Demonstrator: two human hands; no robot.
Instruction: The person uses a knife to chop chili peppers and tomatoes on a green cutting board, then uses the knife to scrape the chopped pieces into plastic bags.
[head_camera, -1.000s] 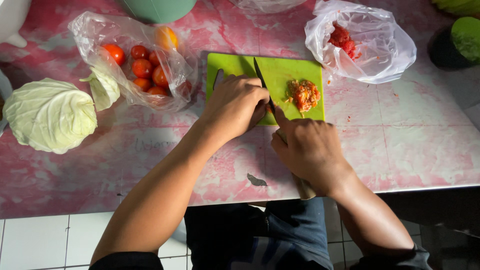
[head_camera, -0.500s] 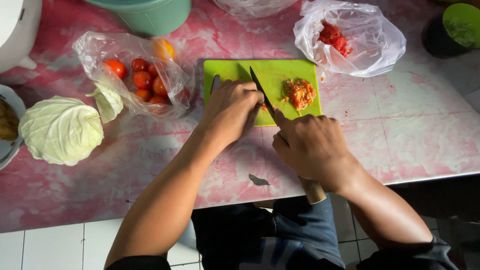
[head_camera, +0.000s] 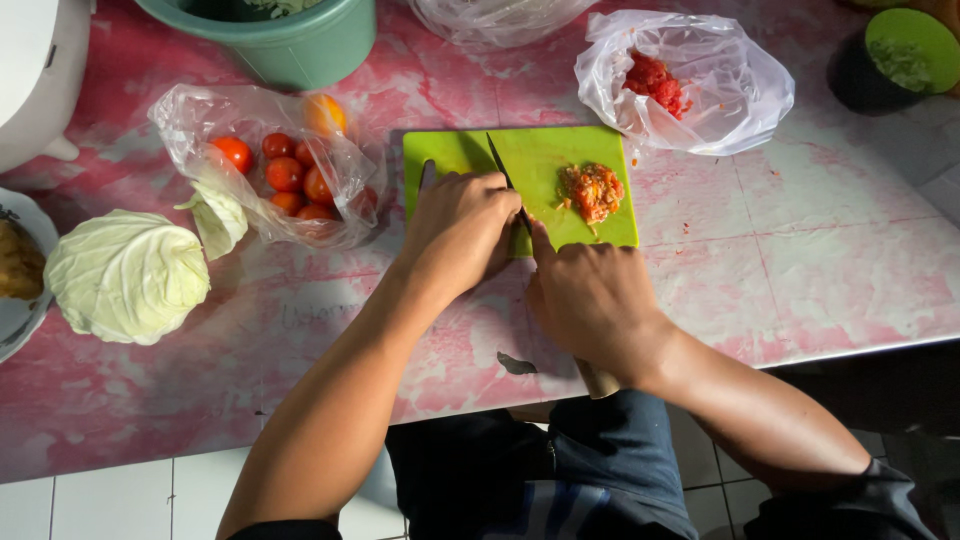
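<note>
Cabbage (head_camera: 127, 275) far left on pink counter (head_camera: 800, 270), then bag of tomatoes (head_camera: 290, 170). Left hand (head_camera: 462, 228) curled, pressing something small and mostly hidden on green board (head_camera: 460, 152). Knife (head_camera: 505, 185) just beside its fingertips, blade angled up-left, handle gripped in closed right hand (head_camera: 592, 305). Chopped red pile (head_camera: 591, 189) right of blade, near board's right edge. Clear bag with red pulp (head_camera: 690, 80) beyond. Open counter to right.

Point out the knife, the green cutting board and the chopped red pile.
knife (head_camera: 503, 172), head view, on the dark blade.
green cutting board (head_camera: 545, 150), head view, on bare surface.
chopped red pile (head_camera: 591, 189), head view, on its middle.
</note>
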